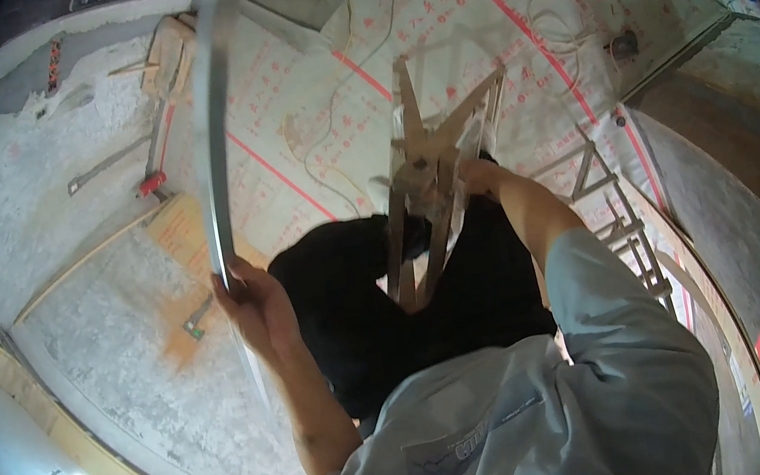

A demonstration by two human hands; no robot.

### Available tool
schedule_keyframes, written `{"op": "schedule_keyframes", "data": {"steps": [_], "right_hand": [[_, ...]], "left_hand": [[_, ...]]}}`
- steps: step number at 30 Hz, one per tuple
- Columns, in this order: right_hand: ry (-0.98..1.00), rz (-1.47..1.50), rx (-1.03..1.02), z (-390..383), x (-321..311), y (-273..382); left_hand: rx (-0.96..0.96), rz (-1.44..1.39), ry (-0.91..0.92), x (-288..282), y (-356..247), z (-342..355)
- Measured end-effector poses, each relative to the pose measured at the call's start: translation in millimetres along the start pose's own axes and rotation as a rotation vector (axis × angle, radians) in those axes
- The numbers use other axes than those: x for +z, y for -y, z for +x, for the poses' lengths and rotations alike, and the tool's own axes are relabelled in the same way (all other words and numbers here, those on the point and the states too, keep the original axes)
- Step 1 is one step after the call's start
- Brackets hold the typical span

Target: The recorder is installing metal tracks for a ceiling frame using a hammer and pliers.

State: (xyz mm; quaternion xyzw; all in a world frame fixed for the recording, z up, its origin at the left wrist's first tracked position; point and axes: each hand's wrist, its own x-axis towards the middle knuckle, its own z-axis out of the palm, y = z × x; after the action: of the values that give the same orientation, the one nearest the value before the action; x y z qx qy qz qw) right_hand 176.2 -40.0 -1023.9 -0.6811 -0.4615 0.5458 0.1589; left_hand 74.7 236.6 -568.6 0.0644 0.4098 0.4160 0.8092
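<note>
The left hand (261,312) has its fingers wrapped around a long metal bar (214,144), close to the bar's lower part. The bar stands nearly straight up in the view, running from the hand to the top edge, with a short, fainter stretch below the hand beside the forearm. The right hand (483,177) is at the right side of a worn brown stand (426,170) with pale smears, touching it or just beside it; the fingers are mostly hidden there, so I cannot tell whether they grip it. The stand is in the middle of the view, its pieces meeting at the centre and spreading apart at the top, while its lower ends come down between the legs of the black trousers (338,288). The person also wears a grey shirt (629,328). The bar and the stand are well apart. Beyond them, a pale floor sheet (456,24) with red stripes covers the ground, and a loose coil of cable (553,13) lies on it. To the right is a ladder-like frame (629,230). To the left, a red tool (153,184) lies near a yellowish board (183,235), and a small tool (199,319) rests on the rough grey surface
</note>
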Motion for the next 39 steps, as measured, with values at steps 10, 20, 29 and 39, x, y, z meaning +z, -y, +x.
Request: {"op": "schedule_keyframes", "data": {"steps": [10,20,29,39], "right_hand": [[-1.173,0.388,0.282,-178.0,-235.9,126.1],[-1.306,1.433,-0.852,-252.0,-372.9,376.7],[-1.185,1.173,-1.064,-356.4,-381.3,448.8],[-2.313,-0.909,-0.559,-741.4,-401.4,531.4]], "left_hand": [[-0.075,-0.091,0.06,-9.9,37.9,-7.8],[-0.014,0.308,0.588,25.0,107.8,-0.8],[1.193,1.225,1.465,203.3,69.3,-195.0],[0.807,1.313,1.265,173.9,53.0,-160.8]]}}
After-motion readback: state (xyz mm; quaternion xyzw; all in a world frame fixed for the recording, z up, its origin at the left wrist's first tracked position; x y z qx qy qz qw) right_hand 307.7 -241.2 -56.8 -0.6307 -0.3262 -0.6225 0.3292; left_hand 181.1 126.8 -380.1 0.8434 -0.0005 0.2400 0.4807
